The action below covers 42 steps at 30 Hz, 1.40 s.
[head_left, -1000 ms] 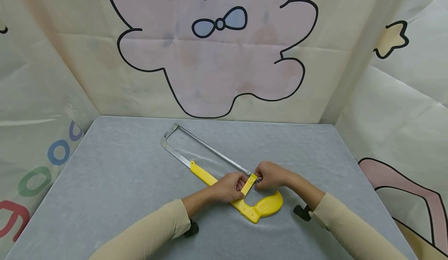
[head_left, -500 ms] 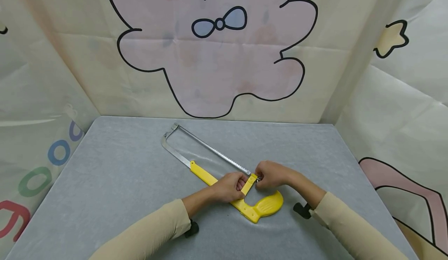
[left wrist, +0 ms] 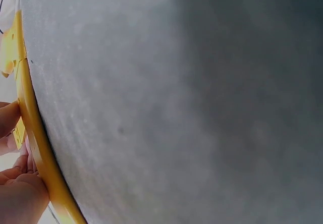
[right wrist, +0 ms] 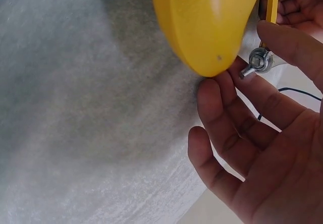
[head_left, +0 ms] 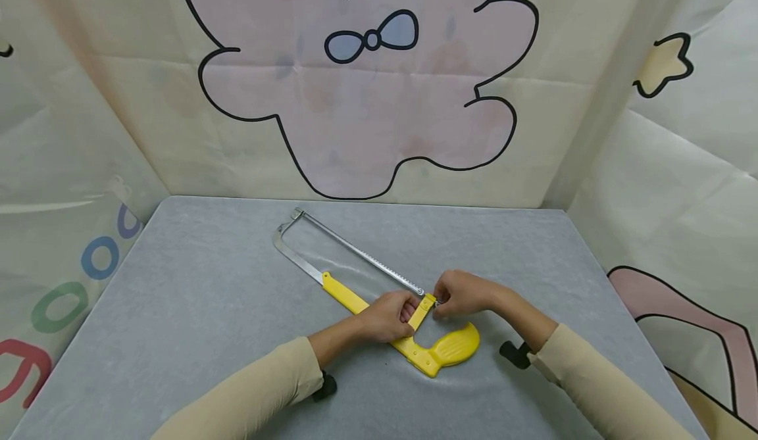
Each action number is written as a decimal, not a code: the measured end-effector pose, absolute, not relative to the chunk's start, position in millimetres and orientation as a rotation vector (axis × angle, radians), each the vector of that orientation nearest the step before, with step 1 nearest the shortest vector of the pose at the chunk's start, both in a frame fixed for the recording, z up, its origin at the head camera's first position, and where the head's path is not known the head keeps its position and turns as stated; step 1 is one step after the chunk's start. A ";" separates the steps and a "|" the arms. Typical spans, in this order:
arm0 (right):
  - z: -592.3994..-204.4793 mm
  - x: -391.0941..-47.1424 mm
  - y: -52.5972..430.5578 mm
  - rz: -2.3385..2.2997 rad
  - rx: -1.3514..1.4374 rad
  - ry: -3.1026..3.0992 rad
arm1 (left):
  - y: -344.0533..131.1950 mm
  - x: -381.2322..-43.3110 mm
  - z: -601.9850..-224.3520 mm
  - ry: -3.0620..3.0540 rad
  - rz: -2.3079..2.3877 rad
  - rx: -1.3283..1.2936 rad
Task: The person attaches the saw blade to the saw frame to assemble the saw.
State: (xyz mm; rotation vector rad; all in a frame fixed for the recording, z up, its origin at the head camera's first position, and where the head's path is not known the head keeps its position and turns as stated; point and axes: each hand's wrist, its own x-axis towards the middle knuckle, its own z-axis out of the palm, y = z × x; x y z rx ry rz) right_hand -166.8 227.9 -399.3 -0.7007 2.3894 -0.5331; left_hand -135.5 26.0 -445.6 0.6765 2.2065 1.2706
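A hacksaw (head_left: 343, 293) with a yellow frame lies diagonally on the grey tabletop, its silver blade (head_left: 362, 254) on the far side and its yellow handle (head_left: 454, 346) toward the lower right. My left hand (head_left: 385, 318) grips the frame by the short yellow post at the handle end. In the left wrist view the yellow frame bar (left wrist: 38, 138) runs down the left edge. My right hand (head_left: 464, 294) is at the wing nut (right wrist: 257, 60) outside that post. Seen from the right wrist, its thumb and index finger stand apart around the nut, with the other fingers loosely bent below the handle.
The grey cloth-covered table (head_left: 207, 308) extends around the saw on all sides. A printed cloth backdrop (head_left: 367, 118) stands behind the far edge, with light fabric walls left and right. Dark wrist mounts (head_left: 514, 356) sit at both cuffs.
My right hand has shifted slightly up and right, and its fingers have loosened around the wing nut. The left hand and the hacksaw have stayed in place.
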 end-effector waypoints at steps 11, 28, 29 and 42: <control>-393.4 -167.9 231.2 -0.606 -0.785 2.360 | 27.0 -135.7 -445.9 2.212 1.261 0.671; -398.1 -175.5 240.9 -0.667 -0.785 2.293 | 26.0 -134.6 -446.2 2.198 1.266 0.674; -398.5 -176.0 241.2 -0.674 -0.781 2.285 | 25.9 -134.5 -446.0 2.199 1.269 0.676; -402.6 -176.3 243.2 -0.676 -0.735 2.349 | 25.3 -134.7 -445.1 2.208 1.269 0.688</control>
